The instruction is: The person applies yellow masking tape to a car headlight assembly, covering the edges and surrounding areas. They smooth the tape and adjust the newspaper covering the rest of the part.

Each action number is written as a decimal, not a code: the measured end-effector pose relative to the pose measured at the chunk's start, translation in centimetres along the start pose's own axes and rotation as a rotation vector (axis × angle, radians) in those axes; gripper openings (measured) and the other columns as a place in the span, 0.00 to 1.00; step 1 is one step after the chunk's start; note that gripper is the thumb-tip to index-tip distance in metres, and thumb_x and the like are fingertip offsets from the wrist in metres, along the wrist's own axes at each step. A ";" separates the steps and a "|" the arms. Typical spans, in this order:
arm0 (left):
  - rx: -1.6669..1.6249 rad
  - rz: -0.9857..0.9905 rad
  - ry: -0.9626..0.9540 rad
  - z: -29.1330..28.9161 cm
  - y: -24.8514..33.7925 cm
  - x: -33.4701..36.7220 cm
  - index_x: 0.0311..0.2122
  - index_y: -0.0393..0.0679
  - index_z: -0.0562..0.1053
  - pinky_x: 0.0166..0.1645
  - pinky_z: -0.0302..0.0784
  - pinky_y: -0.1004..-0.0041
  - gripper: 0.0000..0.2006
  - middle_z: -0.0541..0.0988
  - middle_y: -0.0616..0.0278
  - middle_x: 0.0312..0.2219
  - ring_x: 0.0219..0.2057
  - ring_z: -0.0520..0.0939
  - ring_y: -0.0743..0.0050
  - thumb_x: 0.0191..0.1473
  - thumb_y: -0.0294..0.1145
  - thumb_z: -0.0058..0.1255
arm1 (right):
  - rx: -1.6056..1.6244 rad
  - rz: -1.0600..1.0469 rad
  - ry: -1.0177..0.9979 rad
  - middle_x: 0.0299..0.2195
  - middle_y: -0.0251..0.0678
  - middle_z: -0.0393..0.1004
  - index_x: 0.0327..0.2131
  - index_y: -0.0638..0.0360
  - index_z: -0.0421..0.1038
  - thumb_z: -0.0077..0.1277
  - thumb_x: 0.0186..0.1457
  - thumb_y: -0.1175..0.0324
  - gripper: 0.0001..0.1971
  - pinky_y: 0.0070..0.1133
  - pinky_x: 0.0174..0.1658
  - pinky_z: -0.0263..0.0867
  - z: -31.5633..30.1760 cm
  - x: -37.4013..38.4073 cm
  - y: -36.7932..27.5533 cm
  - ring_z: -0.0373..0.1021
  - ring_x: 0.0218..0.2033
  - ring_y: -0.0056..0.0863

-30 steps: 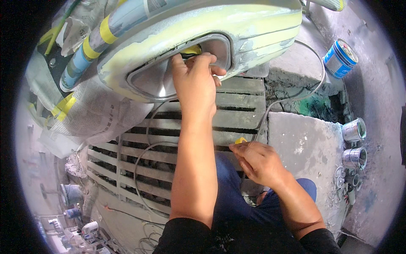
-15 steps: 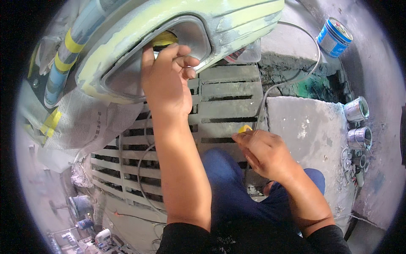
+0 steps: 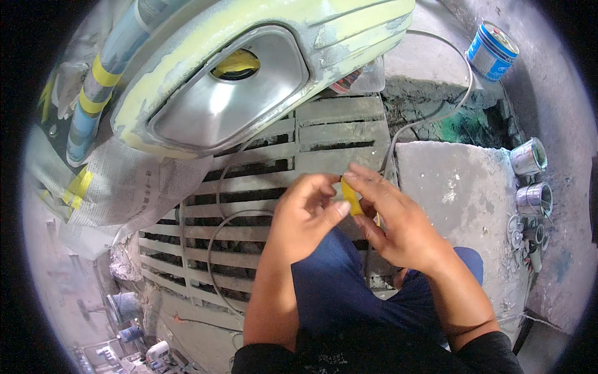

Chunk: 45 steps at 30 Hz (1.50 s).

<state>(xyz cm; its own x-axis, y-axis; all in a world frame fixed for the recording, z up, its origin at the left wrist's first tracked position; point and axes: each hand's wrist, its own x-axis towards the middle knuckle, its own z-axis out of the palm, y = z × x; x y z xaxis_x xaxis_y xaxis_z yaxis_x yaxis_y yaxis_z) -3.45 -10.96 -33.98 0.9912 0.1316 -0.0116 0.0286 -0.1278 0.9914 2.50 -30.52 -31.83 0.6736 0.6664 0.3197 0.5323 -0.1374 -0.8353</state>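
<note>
A small roll of yellow tape (image 3: 351, 196) is held edge-on in my right hand (image 3: 398, 218), between thumb and fingers. From the other side my left hand (image 3: 311, 212) meets it, its thumb and index fingertip at the roll's edge and the other fingers curled. Above them lies a large curved panel (image 3: 349, 31), like a car bumper, with patchy pale yellow-green and grey surfaces. Set into it is a smooth silver-grey recess (image 3: 218, 106), with yellow tape (image 3: 237, 62) across its round hole.
Printed paper (image 3: 149, 187) hangs below the panel, near a blue-grey tube (image 3: 93, 118) with yellow bands. Under my hands is a slatted floor grate (image 3: 230, 255) crossed by a hose (image 3: 212, 249). A blue can (image 3: 492, 53) and metal tins (image 3: 529, 157) stand at right.
My left hand has come down from the recess to the tape roll, uncovering the yellow tape over the hole. My right hand has stayed near its place and turned the roll.
</note>
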 end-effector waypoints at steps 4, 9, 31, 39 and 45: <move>-0.093 -0.036 -0.055 0.4 -0.1 -0.2 0.44 0.37 0.72 0.39 0.74 0.77 0.14 0.75 0.66 0.33 0.35 0.76 0.80 0.52 0.21 0.60 | -0.035 -0.090 -0.021 0.55 0.48 0.68 0.60 0.57 0.62 0.55 0.50 0.82 0.32 0.30 0.48 0.71 0.8 0.1 0.6 0.70 0.51 0.45; 0.298 0.149 -0.048 -0.3 0.1 -0.4 0.37 0.38 0.72 0.36 0.73 0.75 0.09 0.74 0.61 0.30 0.31 0.76 0.75 0.52 0.22 0.60 | 0.000 -0.024 -0.052 0.51 0.48 0.69 0.59 0.60 0.62 0.54 0.50 0.81 0.31 0.31 0.48 0.71 0.7 0.2 0.2 0.71 0.49 0.45; -0.054 0.204 0.749 -2.4 1.4 1.4 0.43 0.41 0.68 0.27 0.71 0.79 0.06 0.79 0.59 0.30 0.27 0.80 0.73 0.64 0.30 0.48 | -0.358 -0.455 0.285 0.34 0.36 0.75 0.46 0.62 0.75 0.60 0.43 0.76 0.21 0.19 0.24 0.70 0.7 -1.2 -1.9 0.70 0.24 0.23; -1.062 0.435 0.336 -0.2 5.1 7.3 0.55 0.51 0.68 0.40 0.74 0.68 0.15 0.78 0.59 0.40 0.38 0.79 0.70 0.64 0.30 0.43 | -0.176 -0.269 0.197 0.32 0.43 0.77 0.46 0.67 0.72 0.56 0.44 0.85 0.21 0.30 0.31 0.71 0.9 0.1 0.5 0.72 0.26 0.40; -1.348 0.572 0.342 0.4 5.9 9.8 0.52 0.44 0.67 0.38 0.71 0.68 0.13 0.77 0.58 0.37 0.34 0.76 0.69 0.62 0.29 0.44 | -0.259 -0.196 0.201 0.34 0.45 0.78 0.43 0.66 0.72 0.55 0.51 0.84 0.14 0.30 0.35 0.72 0.5 0.4 0.6 0.76 0.32 0.42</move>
<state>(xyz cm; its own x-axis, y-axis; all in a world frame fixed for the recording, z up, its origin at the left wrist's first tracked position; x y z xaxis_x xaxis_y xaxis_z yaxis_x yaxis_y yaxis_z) 6.45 -10.86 -28.34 0.7448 0.6191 0.2489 -0.6663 0.7103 0.2272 2.87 -29.99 -32.44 0.6195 0.5449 0.5650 0.7557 -0.2193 -0.6172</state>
